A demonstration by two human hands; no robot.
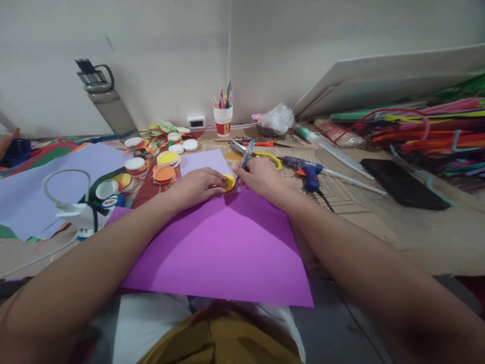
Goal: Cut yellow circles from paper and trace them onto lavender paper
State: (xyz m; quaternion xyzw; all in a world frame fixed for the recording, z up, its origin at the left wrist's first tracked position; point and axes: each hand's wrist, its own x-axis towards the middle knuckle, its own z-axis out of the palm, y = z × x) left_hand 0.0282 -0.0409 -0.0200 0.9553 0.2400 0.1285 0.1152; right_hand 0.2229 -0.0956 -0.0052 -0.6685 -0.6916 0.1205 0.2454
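Note:
My left hand (201,185) holds a small round yellow disc (229,183) down against a lilac sheet of paper (204,161), its fingertips on the disc's left side. Close by on the right, my right hand (262,176) is closed round a pen (247,153), whose lower end meets the paper at the disc's right edge. Beneath both wrists spreads a large purple sheet (223,247) that hangs over the table's front edge. Left of the lilac paper sit round lids, one with an orange face (164,174) and one with a yellow face (168,158).
A blue glue gun (311,177) and yellow-handled scissors (273,160) lie to the right, near a black phone (405,183). Behind stand a paper cup of pens (223,121) and a water bottle (109,108). A white charger (78,216) sits beside my left forearm.

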